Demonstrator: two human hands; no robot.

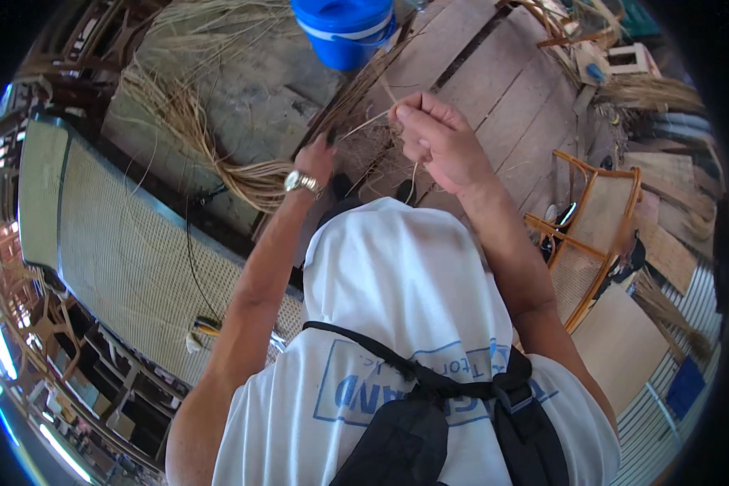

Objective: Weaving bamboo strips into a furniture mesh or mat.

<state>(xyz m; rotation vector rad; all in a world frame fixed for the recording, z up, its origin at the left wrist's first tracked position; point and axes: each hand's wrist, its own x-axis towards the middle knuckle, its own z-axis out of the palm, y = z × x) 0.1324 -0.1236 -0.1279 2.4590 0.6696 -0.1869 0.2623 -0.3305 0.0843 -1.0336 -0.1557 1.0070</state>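
My right hand (440, 139) is closed in a pinch on a thin pale rattan strand (364, 124). One length of the strand stretches left from my fingertips to my left hand, and another hangs below the right palm. My left hand (316, 159), with a metal watch on its wrist, is closed at the strand's other end. A small dark object (330, 136) shows at its fingertips, too blurred to name. Just left of that hand lies a thick bundle of rattan strands (255, 185), fanning out toward the far left.
A blue bucket (344, 36) stands at the far middle on wooden planks (494, 89). A long woven cane panel (138, 235) with a dark frame lies at my left, a screwdriver-like yellow-handled tool (208, 326) on it. To the right is a rattan chair frame (595, 235).
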